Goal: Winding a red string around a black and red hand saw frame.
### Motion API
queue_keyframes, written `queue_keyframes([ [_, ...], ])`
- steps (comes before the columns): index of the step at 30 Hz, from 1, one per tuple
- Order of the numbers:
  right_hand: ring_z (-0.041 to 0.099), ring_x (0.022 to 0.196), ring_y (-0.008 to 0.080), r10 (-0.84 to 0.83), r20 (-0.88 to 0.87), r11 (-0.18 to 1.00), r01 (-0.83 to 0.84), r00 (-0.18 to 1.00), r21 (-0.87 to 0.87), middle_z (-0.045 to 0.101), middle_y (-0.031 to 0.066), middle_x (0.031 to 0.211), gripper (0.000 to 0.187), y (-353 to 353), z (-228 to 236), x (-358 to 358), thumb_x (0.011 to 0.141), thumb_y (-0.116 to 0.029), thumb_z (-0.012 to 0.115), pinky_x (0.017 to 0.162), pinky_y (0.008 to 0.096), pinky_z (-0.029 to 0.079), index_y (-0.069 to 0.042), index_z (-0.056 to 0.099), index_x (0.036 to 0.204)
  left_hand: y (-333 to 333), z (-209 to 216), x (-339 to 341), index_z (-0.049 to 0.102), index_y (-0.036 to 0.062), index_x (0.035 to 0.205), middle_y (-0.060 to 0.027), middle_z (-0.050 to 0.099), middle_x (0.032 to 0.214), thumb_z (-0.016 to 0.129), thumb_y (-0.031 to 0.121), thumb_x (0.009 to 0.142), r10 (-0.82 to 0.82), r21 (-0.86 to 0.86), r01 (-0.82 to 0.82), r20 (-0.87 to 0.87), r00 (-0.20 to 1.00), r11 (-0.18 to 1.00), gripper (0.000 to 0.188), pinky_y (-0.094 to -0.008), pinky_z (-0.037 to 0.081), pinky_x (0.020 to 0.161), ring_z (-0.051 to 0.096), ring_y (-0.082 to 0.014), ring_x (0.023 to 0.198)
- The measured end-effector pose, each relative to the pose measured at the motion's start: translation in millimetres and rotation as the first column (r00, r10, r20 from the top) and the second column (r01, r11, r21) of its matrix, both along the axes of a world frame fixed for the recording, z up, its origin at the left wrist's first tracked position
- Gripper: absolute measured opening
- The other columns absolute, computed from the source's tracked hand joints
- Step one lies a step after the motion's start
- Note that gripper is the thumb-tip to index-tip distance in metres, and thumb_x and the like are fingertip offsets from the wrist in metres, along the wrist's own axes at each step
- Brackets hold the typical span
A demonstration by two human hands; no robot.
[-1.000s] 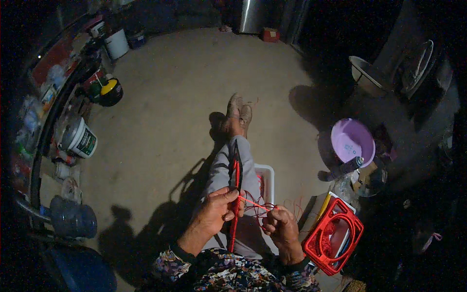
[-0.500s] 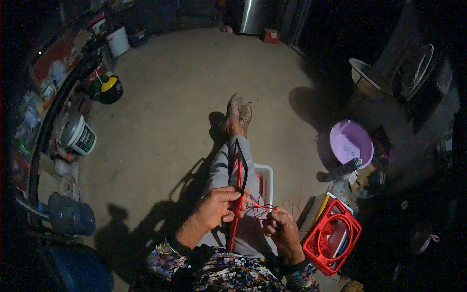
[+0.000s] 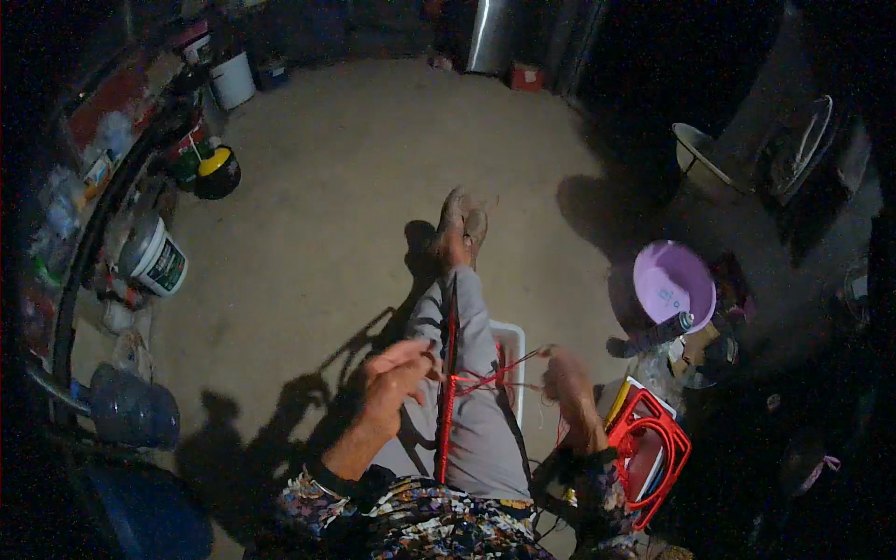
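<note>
A thin dark frame lies lengthwise over my lap, its near bar [image 3: 446, 434] wrapped in red cord. My left hand [image 3: 397, 375] is just left of the bar, fingers spread and holding nothing that I can see. Strands of red cord [image 3: 485, 381] run from the bar to the right. My right hand [image 3: 567, 383], somewhat blurred, grips their far end with bent fingers. Under my right leg stands a white tub [image 3: 519, 350] with red material in it, mostly hidden by the leg.
On the right stand a red plastic basket [image 3: 644, 457], a purple basin [image 3: 667, 275] and a dark can [image 3: 667, 329]. Along the left are a white bucket [image 3: 161, 266], a black-and-yellow pot [image 3: 217, 174] and a large clear bottle [image 3: 135, 408]. A red box [image 3: 526, 77] sits far ahead.
My left hand has let go of the wrapped bar and opened. The right hand has moved right and forward, drawing the red cord out longer. The frame now lies lower against my legs.
</note>
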State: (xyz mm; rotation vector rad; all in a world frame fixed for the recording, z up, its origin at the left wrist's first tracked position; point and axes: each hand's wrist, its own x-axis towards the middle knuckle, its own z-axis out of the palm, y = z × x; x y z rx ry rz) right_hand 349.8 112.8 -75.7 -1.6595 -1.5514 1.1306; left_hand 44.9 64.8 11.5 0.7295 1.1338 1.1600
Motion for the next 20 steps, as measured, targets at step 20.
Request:
queue_keyframes([
  [20,0.062,0.065,0.0234,0.618,-0.189,0.749,-0.497,0.763,0.439,0.066,0.0092,0.082,0.016,43,114,-126,0.088,-0.019,0.061,0.059,0.0312,0.046,-0.008,0.058,0.098,40,29,-12,0.068,-0.0004,0.094,0.001,0.058,0.075,0.063,0.009,0.084,-0.026,0.345,0.13,-0.29,0.957,0.929,0.014,-0.0203,0.043,0.06,0.052,-0.0053,0.069],
])
